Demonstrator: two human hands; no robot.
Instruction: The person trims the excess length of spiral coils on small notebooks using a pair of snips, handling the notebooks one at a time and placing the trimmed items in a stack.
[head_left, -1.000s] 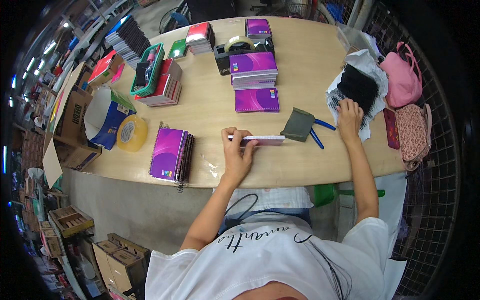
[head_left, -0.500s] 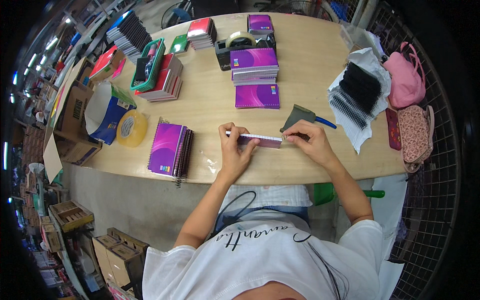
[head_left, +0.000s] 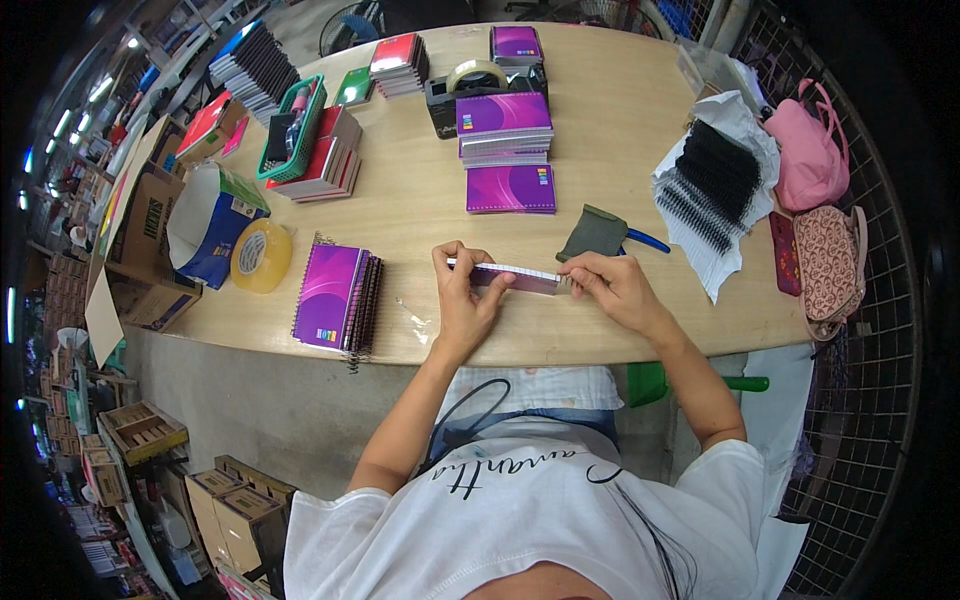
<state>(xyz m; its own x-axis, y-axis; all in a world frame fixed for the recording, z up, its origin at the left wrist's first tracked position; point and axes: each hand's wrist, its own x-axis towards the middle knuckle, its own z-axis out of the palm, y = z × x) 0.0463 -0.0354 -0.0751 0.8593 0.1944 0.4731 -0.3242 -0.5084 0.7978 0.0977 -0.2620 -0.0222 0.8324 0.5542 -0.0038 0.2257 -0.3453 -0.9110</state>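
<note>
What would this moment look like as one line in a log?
left hand: holds notebook on edge | right hand: at its right end | cloth: behind | table

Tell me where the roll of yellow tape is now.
In the head view, the roll of yellow tape lies on the table's left side, between the blue-and-white box and purple spiral notebooks.

Brown cardboard box (head_left: 140, 235) lies open at the left edge of the frame, a blue and white carton (head_left: 212, 222) tipped on its side just beside it; more small brown boxes (head_left: 215, 505) sit on the floor, lower left
</note>
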